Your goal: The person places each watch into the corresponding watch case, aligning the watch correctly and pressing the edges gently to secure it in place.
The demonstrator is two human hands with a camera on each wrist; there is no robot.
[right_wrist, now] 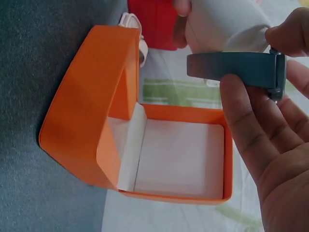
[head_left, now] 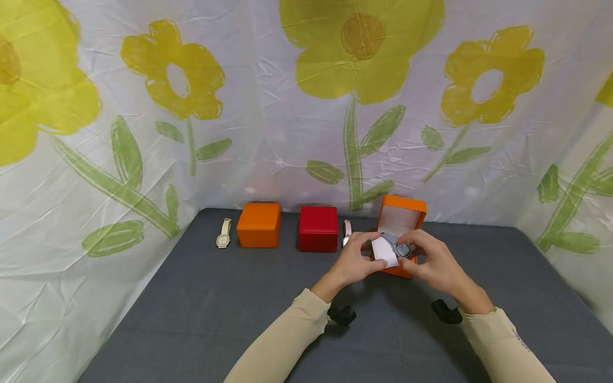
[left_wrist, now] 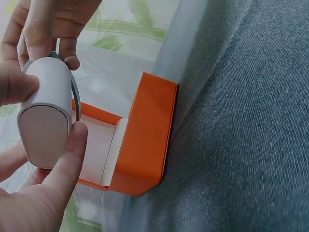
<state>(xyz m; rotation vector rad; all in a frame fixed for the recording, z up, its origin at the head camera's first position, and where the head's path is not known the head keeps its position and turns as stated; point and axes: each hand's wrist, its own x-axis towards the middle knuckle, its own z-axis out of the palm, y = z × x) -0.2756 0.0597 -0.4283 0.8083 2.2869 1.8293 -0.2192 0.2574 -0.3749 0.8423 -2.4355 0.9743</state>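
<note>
Currently we list: 1 white rounded cushion (head_left: 384, 252), pinched btwn thumb & fingers of our L hand (head_left: 353, 260); 1 blue-grey strap watch w/ squarish face (head_left: 403, 249), gripped in our R hand (head_left: 435, 261), thumb at case, strap just beside cushion. Both over open orange box (head_left: 404, 203), lid raised, on dark-grey cloth (head_left: 201, 319).
</note>
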